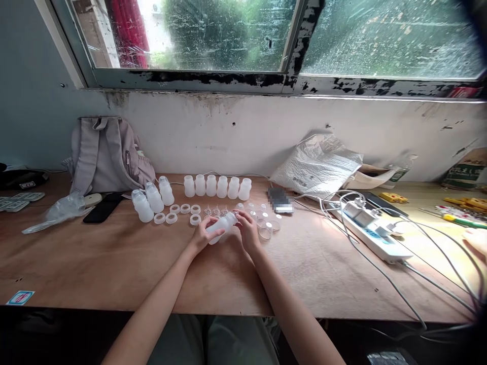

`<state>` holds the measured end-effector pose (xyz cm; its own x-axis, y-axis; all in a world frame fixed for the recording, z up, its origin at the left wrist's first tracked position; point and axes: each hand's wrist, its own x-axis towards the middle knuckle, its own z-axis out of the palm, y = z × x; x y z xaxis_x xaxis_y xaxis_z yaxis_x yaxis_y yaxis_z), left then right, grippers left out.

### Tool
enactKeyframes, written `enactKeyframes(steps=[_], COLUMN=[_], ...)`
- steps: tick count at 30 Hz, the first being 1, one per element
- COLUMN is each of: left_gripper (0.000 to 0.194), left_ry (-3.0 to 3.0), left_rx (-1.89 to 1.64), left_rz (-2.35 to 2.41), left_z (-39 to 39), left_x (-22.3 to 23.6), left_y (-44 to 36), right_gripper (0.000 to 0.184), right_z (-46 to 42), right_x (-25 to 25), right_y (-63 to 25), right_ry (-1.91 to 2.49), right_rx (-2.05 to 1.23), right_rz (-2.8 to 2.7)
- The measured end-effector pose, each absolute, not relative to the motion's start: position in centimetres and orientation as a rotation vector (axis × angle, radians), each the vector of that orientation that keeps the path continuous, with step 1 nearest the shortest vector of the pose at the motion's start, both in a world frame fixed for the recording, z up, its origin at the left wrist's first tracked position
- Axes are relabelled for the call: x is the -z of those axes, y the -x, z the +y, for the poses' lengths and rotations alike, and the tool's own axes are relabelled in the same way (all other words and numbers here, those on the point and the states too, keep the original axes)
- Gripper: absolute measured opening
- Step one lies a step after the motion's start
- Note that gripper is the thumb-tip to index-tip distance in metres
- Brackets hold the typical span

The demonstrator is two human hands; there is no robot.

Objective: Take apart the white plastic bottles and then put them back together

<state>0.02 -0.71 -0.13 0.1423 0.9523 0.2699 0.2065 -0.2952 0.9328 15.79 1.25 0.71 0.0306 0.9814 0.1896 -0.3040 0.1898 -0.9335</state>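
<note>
Tilted to the right, a frosted baby bottle (218, 230) is wrapped by the fingers of my left hand (202, 234). The fingers of my right hand (248, 230) are closed at its top end; whether they pinch a small part there is too fine to see. Just beyond my hands lie several white collar rings (171, 218), a few clear nipples (216, 212) and several clear caps (265, 230). A row of open bottles (222, 187) stands upright behind them. To the left, three capped bottles (153, 196) stand together.
A grey backpack (102, 152), a black phone (102, 208) and a plastic bag (63, 210) are at the left. On the right are a silver bubble mailer (319, 165), a white power strip (375, 238) with looping cables, and part of another person's hand (476, 241).
</note>
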Motion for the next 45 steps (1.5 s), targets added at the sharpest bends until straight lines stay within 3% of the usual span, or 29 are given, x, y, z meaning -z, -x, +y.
enactKeyframes(steps=[11,21,25,29,33,37,42,45], left_gripper=[0.035,0.034,0.034,0.038,0.036,0.039,0.041,0.037], left_ry=[-1.622,-1.649,-1.657,-1.746,-1.795,-2.132,-2.423,-2.506], left_rx=[-1.210,-1.203,-1.210,-1.199,-1.233,-1.317,-1.343,-1.315], left_rz=[1.146,1.160,1.181,1.274,1.338,1.454,1.542,1.536], left_z=[-0.5,-0.5,-0.5,-0.6,-0.7,-1.0,-1.3,-1.4], left_x=[-0.2,-0.1,0.0,0.1,0.1,0.4,0.6,0.6], left_y=[0.2,0.3,0.4,0.3,0.2,0.2,0.0,-0.1], right_gripper=[0.026,0.022,0.039,0.031,0.038,0.025,0.031,0.026], right_z=[1.9,1.8,1.4,1.5,1.6,1.6,1.7,1.5], right_x=[-0.8,-1.3,-1.5,-1.1,-0.9,-0.7,-0.7,-0.8], right_y=[-17.3,-17.6,-17.3,-17.0,-16.9,-16.7,-16.6,-16.6], right_ry=[0.897,0.862,0.756,1.003,0.825,0.983,0.845,0.990], right_rx=[-1.384,-1.344,-1.468,-1.333,-1.439,-1.327,-1.443,-1.394], right_rz=[-1.166,-1.136,-1.257,-1.256,-1.255,-1.242,-1.199,-1.170])
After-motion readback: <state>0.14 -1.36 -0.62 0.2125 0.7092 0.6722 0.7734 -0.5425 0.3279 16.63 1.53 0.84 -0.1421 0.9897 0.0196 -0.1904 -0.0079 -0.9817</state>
